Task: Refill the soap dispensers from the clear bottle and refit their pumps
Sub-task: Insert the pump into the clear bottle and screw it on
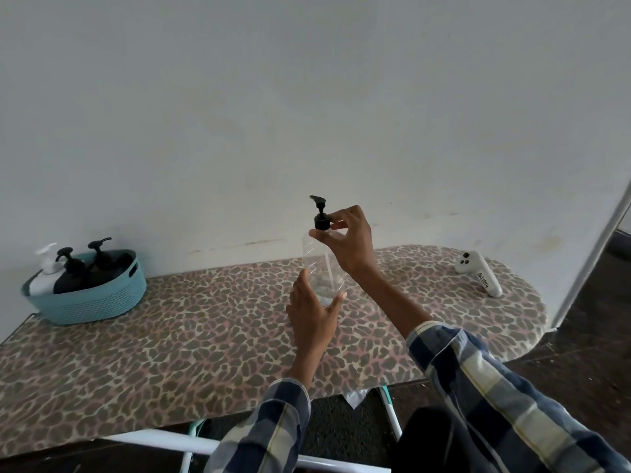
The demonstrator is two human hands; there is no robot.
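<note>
A clear bottle (316,264) with a little liquid at its bottom is held up above the leopard-print board (170,336). My left hand (312,312) grips its base from below. My right hand (348,238) pinches the collar of the black pump (321,216) that sits on the bottle's neck; the pump's tube runs down inside. At the far left a teal basket (85,302) holds one white dispenser (46,271) and two black dispensers (85,268), all with pumps on.
A white handheld controller (479,273) lies at the board's far right end. A plain wall stands right behind the board. White frame legs (191,445) and dark floor show below the near edge.
</note>
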